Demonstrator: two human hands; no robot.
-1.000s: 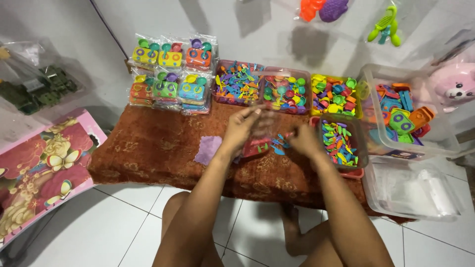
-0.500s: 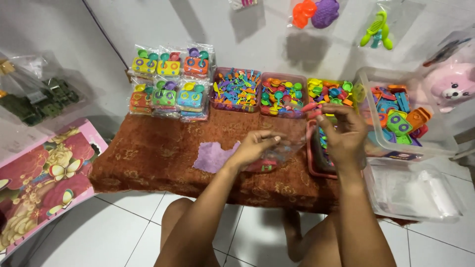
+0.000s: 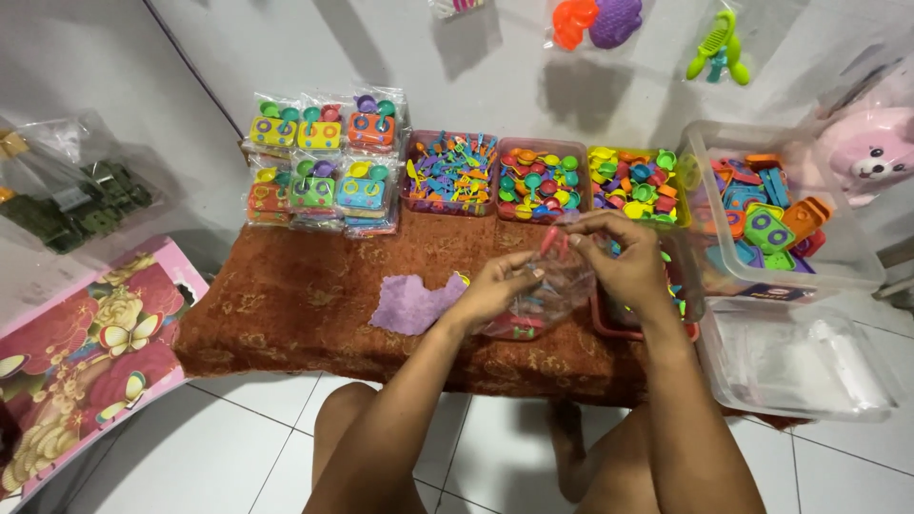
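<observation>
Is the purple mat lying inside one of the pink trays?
No, the purple mat lies flat on the brown cloth, left of the left hand, while the pink trays sit further back.

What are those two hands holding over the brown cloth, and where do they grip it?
The left hand pinches the rim of a clear plastic bag holding small toys. The right hand holds a small red piece by its top end, above the bag's mouth.

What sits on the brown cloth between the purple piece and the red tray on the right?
In the head view, the clear plastic bag with small toy parts lies there, held open by the left hand while the right hand holds a red piece above it.
</observation>
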